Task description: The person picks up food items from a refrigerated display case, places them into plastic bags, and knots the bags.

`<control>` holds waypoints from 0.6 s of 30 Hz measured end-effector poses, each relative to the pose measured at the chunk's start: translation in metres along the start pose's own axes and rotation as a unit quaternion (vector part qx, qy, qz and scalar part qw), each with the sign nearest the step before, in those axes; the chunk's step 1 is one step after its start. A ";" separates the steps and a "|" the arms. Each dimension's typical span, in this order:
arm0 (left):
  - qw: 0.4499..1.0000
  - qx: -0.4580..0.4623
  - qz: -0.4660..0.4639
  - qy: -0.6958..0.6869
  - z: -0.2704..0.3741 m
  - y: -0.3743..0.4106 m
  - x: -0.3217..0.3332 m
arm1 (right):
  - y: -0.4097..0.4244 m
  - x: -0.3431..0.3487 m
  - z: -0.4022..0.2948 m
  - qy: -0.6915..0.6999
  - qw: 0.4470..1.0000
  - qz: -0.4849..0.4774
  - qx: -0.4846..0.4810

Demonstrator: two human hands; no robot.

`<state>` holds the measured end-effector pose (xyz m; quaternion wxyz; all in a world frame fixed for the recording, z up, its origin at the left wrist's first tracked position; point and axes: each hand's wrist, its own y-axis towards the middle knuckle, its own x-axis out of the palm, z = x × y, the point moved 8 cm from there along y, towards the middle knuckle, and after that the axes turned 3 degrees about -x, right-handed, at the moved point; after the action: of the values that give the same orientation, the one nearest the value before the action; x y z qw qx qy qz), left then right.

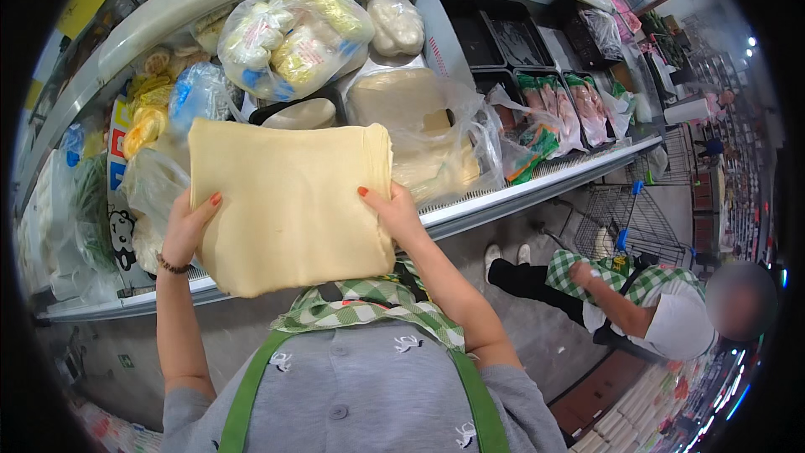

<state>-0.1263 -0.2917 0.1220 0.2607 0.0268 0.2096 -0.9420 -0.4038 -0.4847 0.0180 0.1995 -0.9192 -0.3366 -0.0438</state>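
Observation:
Held up in front of my body is a wide stack of thin pale yellow sheets [289, 207], which look like pressed tofu sheets. My left hand [185, 226] grips its left edge, thumb on the face and fingers hidden behind. On the opposite edge my right hand [396, 214] has the same grip, where the layered edges look ragged. Just beyond the stack, a clear plastic bag [434, 157] lies open around more pale sheets in the chilled display case. A white rounded food piece [302, 114] sits in a black tray, partly covered by the stack.
A large clear bag of packaged food [295, 38] lies at the back, beside a bagged white item [395, 25]. Black trays of wrapped meat [547, 107] stand right of a white divider [443, 31]. A person in a checked apron [629, 302] stands right, near a shopping cart [629, 226].

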 end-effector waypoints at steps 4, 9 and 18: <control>0.999 0.043 -0.007 -0.026 0.050 -0.018 0.061 | 0.011 -0.011 -0.002 0.143 0.980 -0.099 0.101; 0.990 0.056 -0.038 0.123 0.104 -0.003 0.149 | 0.039 -0.063 0.003 0.052 0.982 -0.153 0.101; 0.958 0.115 0.221 0.142 0.152 -0.057 0.129 | 0.114 -0.256 -0.036 0.011 0.998 -0.057 0.027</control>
<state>-0.2574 -0.3716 0.2612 0.4245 0.2362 0.1234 -0.8653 -0.5264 -0.7324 -0.0424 0.2255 -0.8921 -0.3875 -0.0563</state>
